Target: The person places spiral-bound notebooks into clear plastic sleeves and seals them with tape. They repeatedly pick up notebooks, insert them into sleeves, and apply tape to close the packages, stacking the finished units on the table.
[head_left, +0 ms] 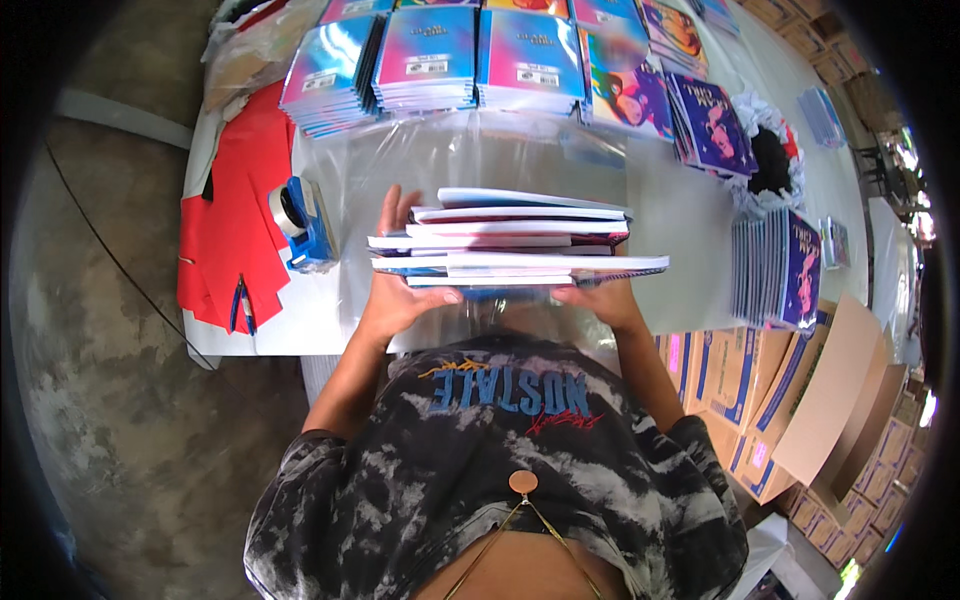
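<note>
Between both hands, close to my chest, I hold a stack of notebooks [520, 238] upright on their edges above the white table [670, 290]. White page edges face up, and the notebooks are unevenly lined up, some jutting out at the sides. My left hand [393, 290] grips the left end, thumb on the near side and fingers reaching round the far side. At the right end my right hand [605, 300] has its thumb on the near side; its other fingers are hidden behind the stack.
Stacks of blue-pink notebooks [425, 60] line the far side. More purple-covered notebooks [780, 268] stand at the right. To the left are red sheets [235, 210], a blue tape dispenser [308, 228] and pens [242, 305]. Cardboard boxes [745, 390] sit at the lower right.
</note>
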Demonstrator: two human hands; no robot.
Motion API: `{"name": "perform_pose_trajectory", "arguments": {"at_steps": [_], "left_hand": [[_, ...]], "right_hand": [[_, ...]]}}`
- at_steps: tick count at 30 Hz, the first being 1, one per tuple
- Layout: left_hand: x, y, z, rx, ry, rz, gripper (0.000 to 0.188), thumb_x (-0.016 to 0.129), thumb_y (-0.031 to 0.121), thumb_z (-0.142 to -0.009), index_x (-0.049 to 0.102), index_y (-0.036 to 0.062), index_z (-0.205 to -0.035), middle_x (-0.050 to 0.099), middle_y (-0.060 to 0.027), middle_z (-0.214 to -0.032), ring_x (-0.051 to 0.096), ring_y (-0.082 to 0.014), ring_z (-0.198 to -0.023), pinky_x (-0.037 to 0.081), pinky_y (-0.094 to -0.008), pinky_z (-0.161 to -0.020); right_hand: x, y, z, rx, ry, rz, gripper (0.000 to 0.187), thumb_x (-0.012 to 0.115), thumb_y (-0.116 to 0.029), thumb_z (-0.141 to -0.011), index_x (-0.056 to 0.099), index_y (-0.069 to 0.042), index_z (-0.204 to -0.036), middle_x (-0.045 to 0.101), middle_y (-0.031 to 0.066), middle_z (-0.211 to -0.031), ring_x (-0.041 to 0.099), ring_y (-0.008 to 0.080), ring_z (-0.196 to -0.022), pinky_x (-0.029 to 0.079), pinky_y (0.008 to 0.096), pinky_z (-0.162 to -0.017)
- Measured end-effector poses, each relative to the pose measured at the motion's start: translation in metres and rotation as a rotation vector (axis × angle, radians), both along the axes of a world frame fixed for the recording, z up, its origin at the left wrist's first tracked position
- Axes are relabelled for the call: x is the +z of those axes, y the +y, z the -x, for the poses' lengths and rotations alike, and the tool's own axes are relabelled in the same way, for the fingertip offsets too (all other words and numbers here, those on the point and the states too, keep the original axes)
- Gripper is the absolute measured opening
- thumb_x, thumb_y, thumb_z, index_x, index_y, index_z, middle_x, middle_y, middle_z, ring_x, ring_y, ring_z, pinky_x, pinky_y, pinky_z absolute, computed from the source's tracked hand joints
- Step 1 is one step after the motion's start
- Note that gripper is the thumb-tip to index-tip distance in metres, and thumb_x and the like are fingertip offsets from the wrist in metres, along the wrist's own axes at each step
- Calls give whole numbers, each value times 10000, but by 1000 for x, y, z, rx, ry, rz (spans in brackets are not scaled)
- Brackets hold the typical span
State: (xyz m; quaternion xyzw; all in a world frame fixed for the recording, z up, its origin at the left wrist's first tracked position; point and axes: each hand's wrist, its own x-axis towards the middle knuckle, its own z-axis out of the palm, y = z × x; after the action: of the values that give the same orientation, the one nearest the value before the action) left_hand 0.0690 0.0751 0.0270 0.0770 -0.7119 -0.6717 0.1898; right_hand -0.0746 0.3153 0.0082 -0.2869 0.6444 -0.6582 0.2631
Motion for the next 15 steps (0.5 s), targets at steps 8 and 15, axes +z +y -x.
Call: {"name": "perform_pose_trajectory", "arguments": {"at_steps": [8, 15], "left_hand": [[-5, 33, 21, 39, 166, -47, 885, 846, 229, -601, 330, 23, -1290, 486, -170, -1171, 502, -244, -1082, 416, -364, -932], [-70, 41, 9, 58, -45, -332, 958, 874, 286, -558, 277, 15, -1256, 454, -120, -1155, 482, -201, -1077, 398, -357, -948]], "right_hand": [[-6, -28, -9, -261, 153, 195, 965, 914, -247, -477, 398, -16, -1259, 517, 83, -1141, 512, 184, -1040, 406, 321, -908], [-45, -20, -22, -215, -94, 283, 1058, 927, -336, -394, 400, -16, -1255, 527, 67, -1167, 510, 168, -1057, 396, 330, -931]]}}
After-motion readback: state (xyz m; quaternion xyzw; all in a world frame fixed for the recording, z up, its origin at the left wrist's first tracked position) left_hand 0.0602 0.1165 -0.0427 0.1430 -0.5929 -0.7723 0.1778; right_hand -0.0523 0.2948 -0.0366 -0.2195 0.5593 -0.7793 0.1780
